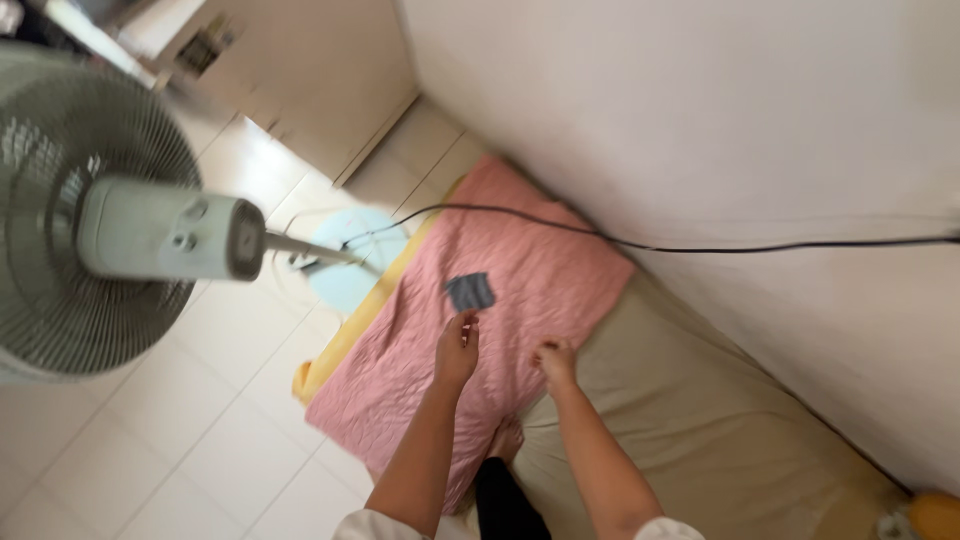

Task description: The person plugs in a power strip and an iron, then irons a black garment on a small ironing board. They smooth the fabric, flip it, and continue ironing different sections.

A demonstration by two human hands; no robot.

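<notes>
left hand point(457, 350) near grey cloth point(470, 291); right hand point(556, 362) on pink quilt point(470, 330)

The whole view is smeared by motion. The pale green standing fan's point(95, 220) round grille is cut off by the left edge. Beside the fan, the small grey square scrap point(470, 291) on the pink quilted blanket point(500, 300) is too blurred to identify. The black cable point(700, 243) runs off the right edge. An orange object point(935, 515) is clipped at the bottom-right corner.

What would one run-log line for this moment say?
left hand: open above pink quilt | right hand: gripping quilt | grey cloth: on quilt | fan: left
</notes>
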